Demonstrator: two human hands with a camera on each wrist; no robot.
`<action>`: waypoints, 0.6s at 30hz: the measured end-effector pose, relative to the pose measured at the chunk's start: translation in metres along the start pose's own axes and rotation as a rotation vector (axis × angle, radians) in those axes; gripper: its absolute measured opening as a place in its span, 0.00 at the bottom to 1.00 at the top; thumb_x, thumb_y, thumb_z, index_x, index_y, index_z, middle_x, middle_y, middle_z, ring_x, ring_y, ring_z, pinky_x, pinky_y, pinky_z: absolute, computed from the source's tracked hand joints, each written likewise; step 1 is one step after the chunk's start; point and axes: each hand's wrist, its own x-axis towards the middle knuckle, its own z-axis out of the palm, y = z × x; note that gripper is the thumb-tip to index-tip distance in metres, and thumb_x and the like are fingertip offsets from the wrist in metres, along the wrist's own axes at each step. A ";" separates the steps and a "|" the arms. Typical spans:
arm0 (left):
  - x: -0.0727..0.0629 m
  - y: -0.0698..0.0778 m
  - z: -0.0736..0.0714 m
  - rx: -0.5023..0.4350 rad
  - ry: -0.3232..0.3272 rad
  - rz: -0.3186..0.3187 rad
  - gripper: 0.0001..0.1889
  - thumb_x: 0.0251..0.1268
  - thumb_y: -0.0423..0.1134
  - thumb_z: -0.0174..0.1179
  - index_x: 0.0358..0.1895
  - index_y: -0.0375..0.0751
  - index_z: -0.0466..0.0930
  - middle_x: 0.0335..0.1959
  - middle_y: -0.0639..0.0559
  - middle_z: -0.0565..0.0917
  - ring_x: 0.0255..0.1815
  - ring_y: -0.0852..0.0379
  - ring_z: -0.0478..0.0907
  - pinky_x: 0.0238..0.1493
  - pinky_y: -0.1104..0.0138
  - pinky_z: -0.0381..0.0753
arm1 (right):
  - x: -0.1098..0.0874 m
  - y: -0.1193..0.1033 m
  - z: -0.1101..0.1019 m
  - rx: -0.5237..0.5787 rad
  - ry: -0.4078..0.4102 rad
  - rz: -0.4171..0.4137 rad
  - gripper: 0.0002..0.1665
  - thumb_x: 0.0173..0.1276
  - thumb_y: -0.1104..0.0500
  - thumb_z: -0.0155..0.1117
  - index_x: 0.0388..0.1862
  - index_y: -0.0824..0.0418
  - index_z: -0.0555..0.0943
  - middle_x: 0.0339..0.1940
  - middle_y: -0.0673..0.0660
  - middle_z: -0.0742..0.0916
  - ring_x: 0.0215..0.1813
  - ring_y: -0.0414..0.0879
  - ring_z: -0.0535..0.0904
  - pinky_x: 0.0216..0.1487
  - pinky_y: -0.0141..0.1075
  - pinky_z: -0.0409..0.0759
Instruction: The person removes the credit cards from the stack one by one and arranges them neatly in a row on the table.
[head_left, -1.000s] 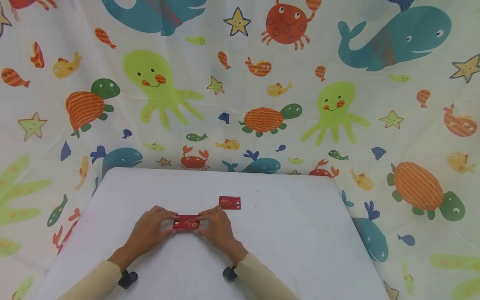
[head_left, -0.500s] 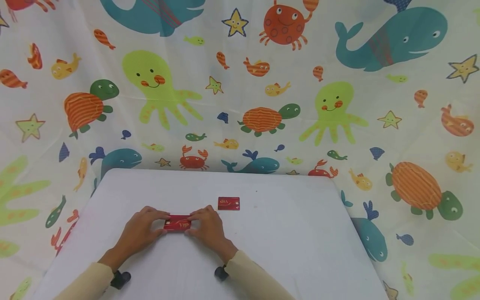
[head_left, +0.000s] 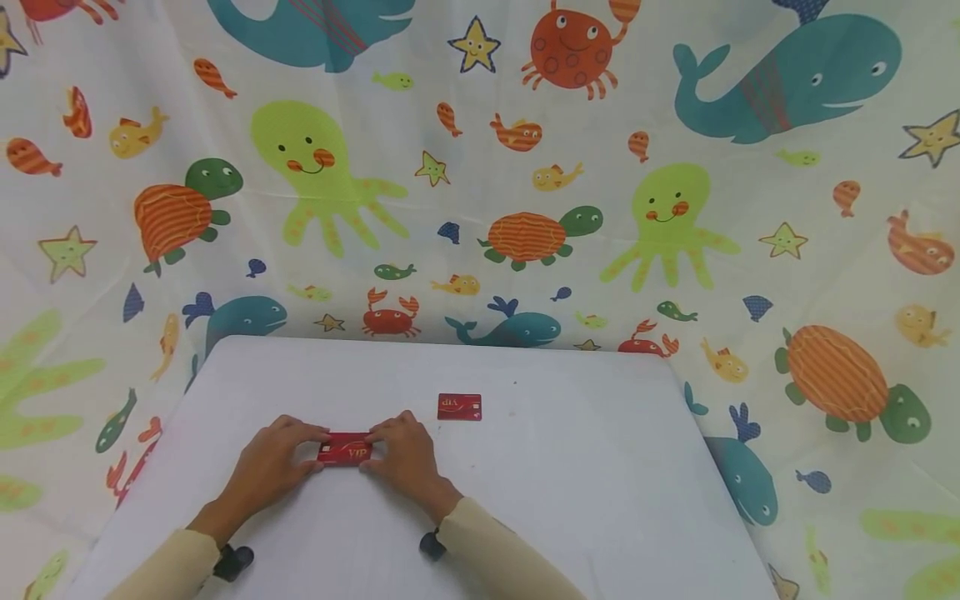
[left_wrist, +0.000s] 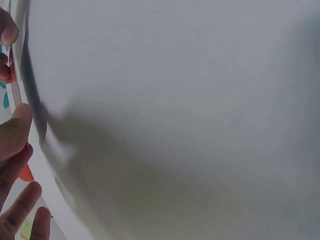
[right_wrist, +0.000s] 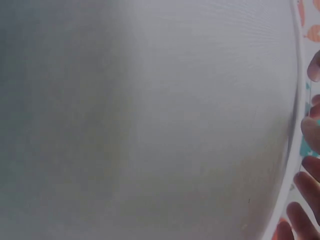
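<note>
A red card (head_left: 347, 449) with gold "VIP" lettering and a chip is held level between both hands, left of the table's middle. My left hand (head_left: 270, 458) pinches its left end between thumb and fingers. At the right end, my right hand (head_left: 407, 458) pinches it the same way. The left wrist view catches the card edge-on beside the left thumb (left_wrist: 16, 131). Only fingertips (right_wrist: 311, 132) of the right hand show at the border of the right wrist view. Farther back, a second red VIP card (head_left: 460, 407) lies upside down to me.
The white table (head_left: 600, 467) spreads out on all sides of the cards, with a few tiny specks on it. Behind it hangs a curtain (head_left: 465, 192) printed with sea animals. A dark wrist camera (head_left: 233, 563) sits under the left wrist, another (head_left: 432, 546) under the right.
Both hands have shifted left together with the card between them, away from the second card. The second card has stayed in its place, and the right hand no longer overlaps its corner.
</note>
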 end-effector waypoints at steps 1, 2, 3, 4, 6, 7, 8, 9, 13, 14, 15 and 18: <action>0.000 -0.001 0.000 0.001 -0.001 -0.001 0.26 0.49 0.38 0.85 0.55 0.46 0.91 0.49 0.47 0.91 0.53 0.44 0.82 0.54 0.40 0.85 | 0.000 -0.001 0.000 -0.004 0.001 0.000 0.24 0.61 0.38 0.81 0.55 0.41 0.92 0.52 0.37 0.92 0.50 0.32 0.78 0.51 0.22 0.77; -0.001 -0.001 0.000 0.002 -0.001 -0.002 0.26 0.49 0.38 0.85 0.55 0.46 0.91 0.49 0.47 0.91 0.53 0.45 0.82 0.54 0.41 0.85 | 0.000 -0.002 0.001 -0.010 0.000 0.001 0.24 0.61 0.38 0.81 0.55 0.41 0.92 0.52 0.37 0.92 0.50 0.32 0.78 0.51 0.22 0.77; -0.001 -0.002 0.000 0.006 -0.002 -0.002 0.26 0.49 0.38 0.85 0.55 0.46 0.91 0.49 0.47 0.91 0.53 0.44 0.82 0.54 0.41 0.85 | 0.001 -0.003 0.002 -0.017 -0.002 0.001 0.24 0.61 0.38 0.82 0.55 0.41 0.92 0.52 0.37 0.92 0.50 0.32 0.78 0.51 0.22 0.77; -0.001 -0.003 0.000 0.008 -0.003 -0.003 0.26 0.49 0.38 0.85 0.55 0.46 0.91 0.48 0.47 0.91 0.53 0.45 0.83 0.54 0.41 0.86 | 0.001 -0.004 0.002 -0.022 -0.006 0.003 0.24 0.61 0.38 0.82 0.55 0.41 0.92 0.52 0.38 0.92 0.50 0.32 0.78 0.51 0.22 0.78; -0.002 -0.004 0.000 0.010 -0.004 -0.006 0.26 0.49 0.38 0.85 0.55 0.46 0.91 0.48 0.47 0.91 0.53 0.45 0.83 0.54 0.41 0.86 | 0.001 -0.007 0.003 -0.035 -0.015 0.007 0.24 0.61 0.38 0.82 0.55 0.41 0.92 0.52 0.38 0.93 0.50 0.33 0.78 0.50 0.23 0.78; -0.003 -0.005 0.000 0.009 -0.006 -0.008 0.26 0.49 0.38 0.85 0.55 0.46 0.91 0.48 0.48 0.91 0.53 0.45 0.83 0.54 0.42 0.86 | 0.001 -0.008 0.003 -0.040 -0.021 0.011 0.24 0.61 0.38 0.82 0.55 0.41 0.92 0.52 0.38 0.93 0.51 0.33 0.78 0.50 0.23 0.78; -0.003 -0.006 0.000 0.010 -0.006 -0.010 0.26 0.49 0.38 0.85 0.55 0.46 0.91 0.48 0.48 0.91 0.52 0.45 0.83 0.54 0.42 0.87 | 0.001 -0.009 0.004 -0.048 -0.024 0.012 0.25 0.60 0.37 0.82 0.55 0.41 0.92 0.52 0.38 0.93 0.51 0.33 0.78 0.49 0.23 0.78; -0.004 -0.007 0.000 0.010 -0.007 -0.011 0.26 0.49 0.38 0.85 0.55 0.47 0.91 0.48 0.48 0.91 0.52 0.45 0.83 0.53 0.42 0.87 | 0.001 -0.010 0.004 -0.054 -0.026 0.015 0.25 0.60 0.37 0.82 0.55 0.41 0.92 0.52 0.38 0.93 0.51 0.33 0.78 0.49 0.24 0.78; -0.006 -0.010 0.000 0.010 0.001 -0.004 0.26 0.48 0.38 0.86 0.55 0.47 0.91 0.48 0.48 0.91 0.51 0.47 0.83 0.52 0.44 0.88 | 0.000 -0.012 0.006 -0.060 -0.029 0.019 0.25 0.60 0.36 0.82 0.55 0.40 0.92 0.51 0.38 0.92 0.50 0.33 0.77 0.49 0.24 0.78; -0.006 -0.011 0.000 0.012 0.004 -0.003 0.27 0.48 0.38 0.86 0.55 0.46 0.91 0.48 0.48 0.91 0.51 0.47 0.83 0.52 0.44 0.88 | 0.000 -0.012 0.007 -0.065 -0.029 0.017 0.25 0.60 0.36 0.82 0.55 0.40 0.92 0.51 0.38 0.93 0.50 0.33 0.76 0.49 0.24 0.78; -0.007 -0.011 0.001 0.013 0.004 -0.002 0.27 0.48 0.38 0.86 0.55 0.46 0.91 0.48 0.48 0.91 0.51 0.47 0.83 0.51 0.44 0.88 | 0.000 -0.012 0.007 -0.069 -0.029 0.015 0.25 0.60 0.36 0.82 0.54 0.40 0.92 0.51 0.38 0.93 0.50 0.33 0.76 0.49 0.24 0.78; -0.007 -0.012 0.003 0.019 0.006 -0.002 0.27 0.47 0.37 0.86 0.55 0.45 0.91 0.47 0.47 0.91 0.50 0.46 0.83 0.50 0.44 0.88 | 0.000 -0.013 0.009 -0.082 -0.027 0.009 0.24 0.60 0.37 0.82 0.54 0.40 0.92 0.51 0.38 0.93 0.49 0.33 0.76 0.48 0.25 0.78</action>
